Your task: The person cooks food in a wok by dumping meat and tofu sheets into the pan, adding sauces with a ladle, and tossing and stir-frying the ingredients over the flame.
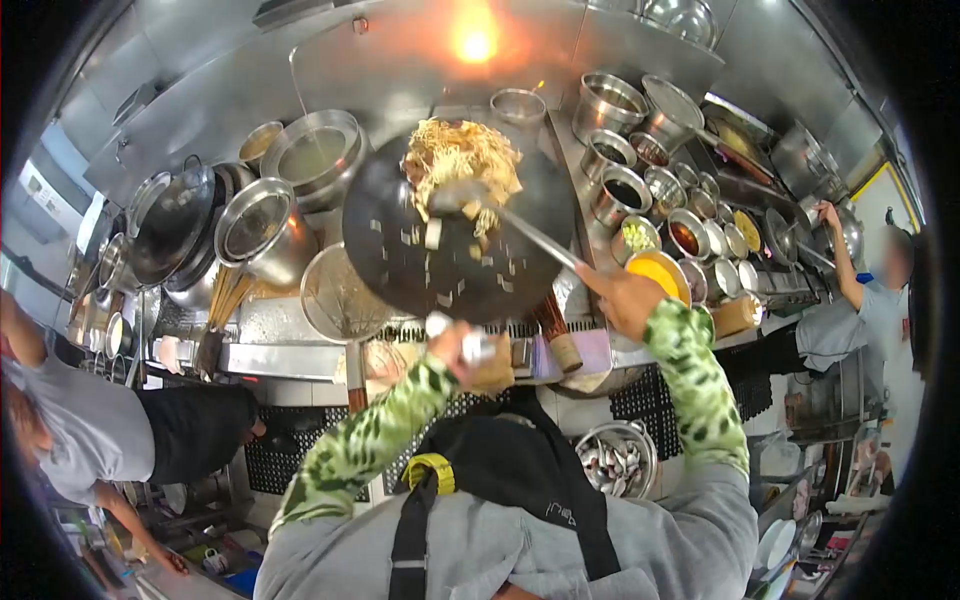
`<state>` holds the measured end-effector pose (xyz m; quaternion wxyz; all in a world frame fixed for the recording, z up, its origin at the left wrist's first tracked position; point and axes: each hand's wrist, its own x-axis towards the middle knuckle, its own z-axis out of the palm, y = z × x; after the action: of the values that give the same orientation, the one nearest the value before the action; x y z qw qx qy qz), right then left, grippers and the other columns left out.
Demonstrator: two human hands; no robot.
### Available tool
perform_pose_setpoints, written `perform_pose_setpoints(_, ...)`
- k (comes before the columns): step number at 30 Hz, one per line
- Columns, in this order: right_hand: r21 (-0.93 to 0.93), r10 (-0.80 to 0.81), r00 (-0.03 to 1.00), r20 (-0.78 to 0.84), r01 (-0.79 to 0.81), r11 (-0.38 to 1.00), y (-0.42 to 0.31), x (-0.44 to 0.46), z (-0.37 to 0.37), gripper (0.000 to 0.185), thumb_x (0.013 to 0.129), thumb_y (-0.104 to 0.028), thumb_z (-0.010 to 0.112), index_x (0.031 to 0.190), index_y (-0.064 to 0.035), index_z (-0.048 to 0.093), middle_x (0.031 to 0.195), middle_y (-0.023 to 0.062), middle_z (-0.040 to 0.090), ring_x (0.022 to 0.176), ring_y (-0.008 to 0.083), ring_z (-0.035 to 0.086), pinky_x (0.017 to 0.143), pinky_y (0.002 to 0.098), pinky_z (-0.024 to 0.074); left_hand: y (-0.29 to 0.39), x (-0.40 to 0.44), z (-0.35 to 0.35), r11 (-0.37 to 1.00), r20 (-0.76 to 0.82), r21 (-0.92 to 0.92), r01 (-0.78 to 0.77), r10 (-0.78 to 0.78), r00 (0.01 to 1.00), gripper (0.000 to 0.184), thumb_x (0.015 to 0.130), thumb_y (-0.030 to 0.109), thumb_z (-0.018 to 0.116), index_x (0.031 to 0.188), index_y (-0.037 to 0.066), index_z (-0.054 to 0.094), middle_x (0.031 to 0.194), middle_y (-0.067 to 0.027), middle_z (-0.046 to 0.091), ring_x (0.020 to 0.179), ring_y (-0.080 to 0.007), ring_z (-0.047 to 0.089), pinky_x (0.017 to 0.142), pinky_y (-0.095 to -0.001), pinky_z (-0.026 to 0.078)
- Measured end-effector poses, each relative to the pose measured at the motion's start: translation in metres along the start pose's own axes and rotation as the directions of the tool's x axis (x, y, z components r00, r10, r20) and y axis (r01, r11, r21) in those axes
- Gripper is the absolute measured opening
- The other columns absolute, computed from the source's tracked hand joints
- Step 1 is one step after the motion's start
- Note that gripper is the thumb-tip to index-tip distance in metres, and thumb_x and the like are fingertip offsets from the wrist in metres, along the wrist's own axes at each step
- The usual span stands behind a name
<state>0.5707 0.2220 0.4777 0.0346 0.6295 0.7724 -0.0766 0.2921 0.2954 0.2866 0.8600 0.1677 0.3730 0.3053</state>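
Note:
A large dark wok [390,255] tilts in front of me, its surface dotted with bright specks. Noodles [462,150] with pale chunks are heaped at its far side. My right hand [632,300] is closed round the long handle of a metal ladle [540,240]; the ladle's head is blurred against the near side of the noodles. At the wok's near rim, my left hand [452,348] is closed on a folded white cloth [478,348]. The cloth hides whether the fingers grip a wok handle beneath it.
Metal containers of sauces and seasonings, including an orange-yellow one [660,275], crowd the right. A strainer [340,295] and pots [255,230] stand left. Flame glow [475,40] shows behind the wok. Two people work nearby, left [90,420] and right [850,330]. A bowl [615,460] sits low.

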Motion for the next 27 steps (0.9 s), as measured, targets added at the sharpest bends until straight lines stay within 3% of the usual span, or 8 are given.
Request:
perform_pose_setpoints(6, 0.035, -0.298, 0.951, -0.081, 0.301, 0.953, 0.030, 0.007, -0.031, 0.061, 0.081, -0.015, 0.065, 0.138, -0.0154, 0.045, 0.088, 0.0199, 0.063, 0.085, 0.0356, 0.063, 0.078, 0.0424, 0.0504, 0.088, -0.030, 0.074, 0.995, -0.010, -0.090, 0.041, -0.042, 0.999, 0.019, 0.089, 0.030, 0.054, 0.096, 0.013, 0.056, 0.093, -0.0091, 0.063, 0.083, -0.0253, 0.063, 0.071, -0.0416, 0.055)
perform_pose_setpoints(8, -0.029, 0.097, 0.967, 0.237, -0.092, 0.995, -0.019, 0.032, -0.047, 0.059, 0.083, -0.014, 0.062, 0.139, -0.0159, 0.044, 0.086, 0.0209, 0.063, 0.084, 0.0356, 0.063, 0.073, 0.0438, 0.0508, 0.068, 0.011, 0.039, 0.998, 0.011, -0.065, -0.025, 0.026, 1.000, 0.020, 0.089, 0.031, 0.054, 0.096, 0.012, 0.056, 0.090, -0.0089, 0.063, 0.084, -0.0263, 0.063, 0.071, -0.0416, 0.055)
perform_pose_setpoints(12, -0.106, 0.000, 0.993, -0.121, -0.012, 0.994, -0.018, 0.017, -0.003, 0.065, 0.082, -0.008, 0.056, 0.143, -0.0159, 0.036, 0.085, 0.0208, 0.062, 0.079, 0.0375, 0.065, 0.067, 0.0463, 0.0525, -0.014, 0.040, -0.033, 0.997, 0.136, -0.076, -0.012, 0.023, 0.990, 0.018, 0.090, 0.026, 0.049, 0.098, 0.011, 0.056, 0.087, -0.0097, 0.063, 0.079, -0.0306, 0.063, 0.062, -0.0484, 0.054)
perform_pose_setpoints(18, 0.177, -0.154, 0.986, -0.061, 0.162, 0.971, -0.013, -0.026, -0.044, 0.058, 0.083, -0.013, 0.060, 0.139, -0.0117, 0.043, 0.091, 0.0202, 0.064, 0.074, 0.0378, 0.062, 0.069, 0.0451, 0.0491, 0.047, 0.008, 0.030, 0.984, -0.139, -0.124, -0.126, 0.108, 0.984, 0.018, 0.087, 0.029, 0.054, 0.091, 0.012, 0.056, 0.083, -0.0073, 0.062, 0.079, -0.0273, 0.062, 0.065, -0.0466, 0.053)
perform_pose_setpoints(21, 0.194, -0.277, 0.960, -0.033, 0.278, 0.941, 0.021, -0.065, -0.070, 0.058, 0.082, -0.015, 0.063, 0.137, -0.0111, 0.046, 0.104, 0.0189, 0.064, 0.082, 0.0358, 0.064, 0.073, 0.0408, 0.0500, 0.064, -0.004, 0.014, 0.996, 0.297, -0.050, 0.073, -0.055, 0.953, 0.017, 0.087, 0.030, 0.055, 0.089, 0.013, 0.057, 0.084, -0.0074, 0.062, 0.080, -0.0273, 0.062, 0.065, -0.0447, 0.053)
perform_pose_setpoints(22, 0.195, -0.393, 0.909, -0.136, 0.414, 0.889, 0.028, -0.070, -0.078, 0.058, 0.082, -0.016, 0.064, 0.137, -0.0116, 0.047, 0.107, 0.0192, 0.063, 0.084, 0.0354, 0.064, 0.077, 0.0395, 0.0506, 0.082, -0.055, 0.062, 0.996, -0.039, 0.093, 0.006, -0.003, 0.999, 0.017, 0.088, 0.031, 0.054, 0.091, 0.014, 0.057, 0.086, -0.0074, 0.062, 0.082, -0.0286, 0.062, 0.068, -0.0463, 0.053)
perform_pose_setpoints(23, 0.407, -0.114, 0.982, 0.152, 0.043, 0.913, 0.011, -0.069, -0.096, 0.056, 0.081, -0.018, 0.066, 0.134, -0.0120, 0.050, 0.107, 0.0183, 0.064, 0.093, 0.0348, 0.064, 0.087, 0.0382, 0.0494, 0.090, -0.045, 0.066, 0.998, -0.055, 0.041, 0.056, -0.054, 0.997, 0.016, 0.088, 0.030, 0.055, 0.092, 0.014, 0.057, 0.087, -0.0073, 0.062, 0.083, -0.0285, 0.062, 0.069, -0.0466, 0.052)
perform_pose_setpoints(27, 0.040, -0.025, 0.984, 0.177, 0.018, 0.999, -0.006, -0.003, -0.053, 0.064, 0.082, -0.016, 0.062, 0.141, -0.0172, 0.039, 0.105, 0.0177, 0.064, 0.090, 0.0353, 0.063, 0.084, 0.0422, 0.0498, 0.079, 0.014, 0.045, 1.000, -0.056, -0.027, -0.013, 0.011, 0.998, 0.017, 0.087, 0.029, 0.054, 0.095, 0.015, 0.057, 0.089, -0.0070, 0.063, 0.086, -0.0264, 0.063, 0.072, -0.0448, 0.053)
